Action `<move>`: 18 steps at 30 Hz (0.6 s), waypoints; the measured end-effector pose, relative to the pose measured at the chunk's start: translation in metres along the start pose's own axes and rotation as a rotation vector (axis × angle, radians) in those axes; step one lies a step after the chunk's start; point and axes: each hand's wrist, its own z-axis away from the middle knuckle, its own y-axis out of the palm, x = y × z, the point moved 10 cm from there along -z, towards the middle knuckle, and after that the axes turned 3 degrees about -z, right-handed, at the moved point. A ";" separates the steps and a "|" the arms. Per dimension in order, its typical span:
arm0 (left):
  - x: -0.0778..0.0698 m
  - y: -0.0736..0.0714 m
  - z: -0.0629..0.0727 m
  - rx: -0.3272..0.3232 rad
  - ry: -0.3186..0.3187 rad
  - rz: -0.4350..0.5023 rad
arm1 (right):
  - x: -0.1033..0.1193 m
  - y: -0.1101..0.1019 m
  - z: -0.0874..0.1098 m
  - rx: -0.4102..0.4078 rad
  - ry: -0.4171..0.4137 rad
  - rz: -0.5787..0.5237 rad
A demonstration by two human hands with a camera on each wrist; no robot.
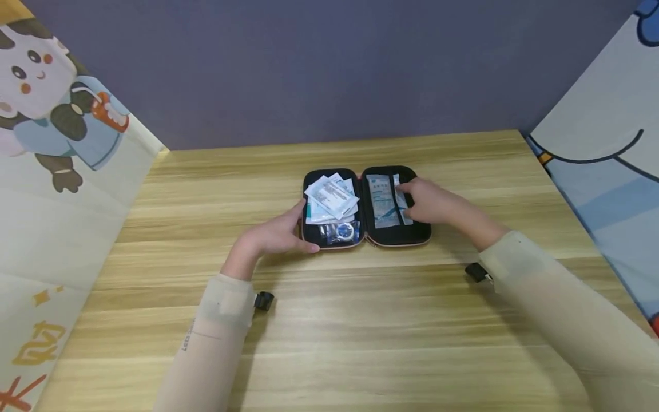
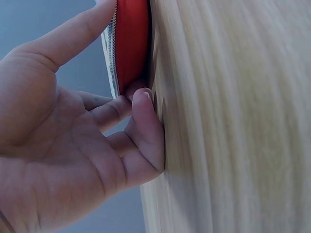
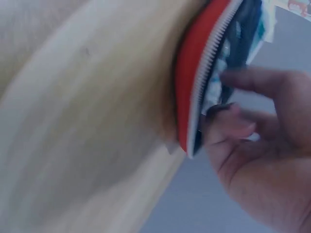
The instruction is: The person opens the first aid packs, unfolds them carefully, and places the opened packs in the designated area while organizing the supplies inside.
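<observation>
A small zippered case (image 1: 362, 220), red outside and black inside, lies unfolded on the table. Its left half bears a pile of white sachets (image 1: 332, 197) and a clear-and-blue packet with a round white item (image 1: 344, 232). In the right half, a pale blue-white packet (image 1: 380, 197) sits under a black elastic strap (image 1: 394, 197). My left hand (image 1: 278, 232) grips the case's left edge, its thumb and curled fingers along the zipper side in the left wrist view. My right hand (image 1: 431, 201) touches the right packet's outer edge with separated fingers; the right wrist view is blurred.
The wood-grain table (image 1: 360, 332) extends around the case. Behind its far edge stands a dark grey-blue panel (image 1: 329, 74). Cartoon-printed walls flank the left (image 1: 77, 229) and right (image 1: 592, 143) sides. Black wrist devices hang under both sleeves.
</observation>
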 end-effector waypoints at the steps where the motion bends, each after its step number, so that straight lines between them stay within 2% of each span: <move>1: 0.000 0.000 0.000 -0.002 0.000 -0.002 | 0.001 0.001 0.002 0.029 -0.002 0.038; 3: -0.001 -0.001 0.001 -0.004 -0.002 -0.006 | 0.002 0.003 0.006 0.067 -0.020 0.132; 5: 0.000 0.000 0.002 -0.002 -0.014 -0.002 | 0.001 0.005 0.009 0.065 -0.047 0.196; 9: 0.001 0.000 0.004 -0.006 -0.025 0.003 | 0.002 0.004 0.008 -0.050 -0.131 0.290; 13: 0.000 0.000 0.004 -0.007 -0.013 -0.008 | -0.002 0.003 0.004 -0.150 -0.163 0.311; 18: -0.001 0.001 0.002 -0.007 -0.006 -0.017 | -0.011 0.000 -0.003 -0.179 -0.133 0.284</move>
